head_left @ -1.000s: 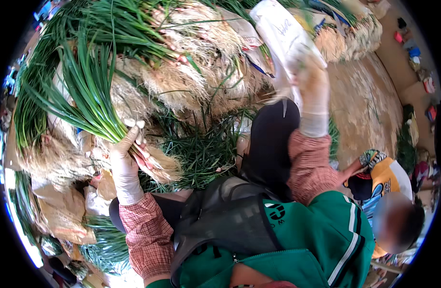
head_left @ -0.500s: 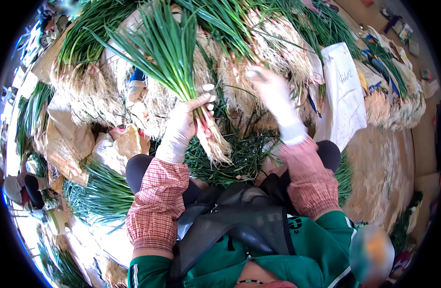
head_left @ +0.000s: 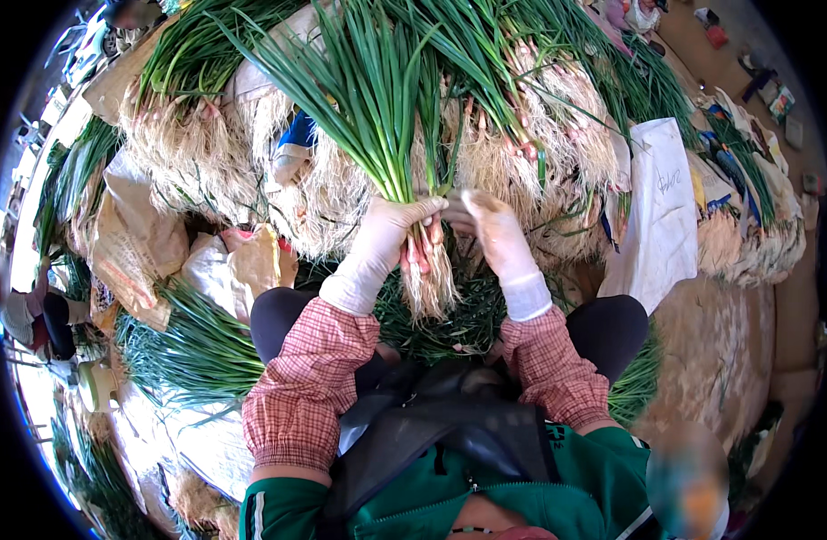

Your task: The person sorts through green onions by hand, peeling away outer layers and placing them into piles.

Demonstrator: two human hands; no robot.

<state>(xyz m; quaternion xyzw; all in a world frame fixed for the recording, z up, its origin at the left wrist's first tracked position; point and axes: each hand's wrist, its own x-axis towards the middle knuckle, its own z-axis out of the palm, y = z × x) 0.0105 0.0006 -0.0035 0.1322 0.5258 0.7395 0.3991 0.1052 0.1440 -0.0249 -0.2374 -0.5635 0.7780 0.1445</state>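
My left hand (head_left: 384,236), in a pale glove, is closed round a bunch of green onions (head_left: 377,135) just above their pinkish bulbs. The long green leaves fan upward and away from me; the pale roots hang toward my lap. My right hand (head_left: 496,236), also gloved, is bent in from the right, its fingers beside the bulb end of the bunch. Those fingers are blurred, and whether they grip a stalk is unclear. Beyond both hands lies a heap of more green onions (head_left: 521,99), with thick tangled roots facing me.
Loose green leaves (head_left: 458,333) lie between my knees. A white sack (head_left: 656,216) stands at the right, and a tan sack (head_left: 134,243) at the left. More green onions (head_left: 193,346) rest by my left knee. Another person (head_left: 49,319) is at the far left edge.
My right hand has come back from the heap to beside the held bunch. My left hand, still holding the bunch, has shifted right, and the bunch stands more upright.
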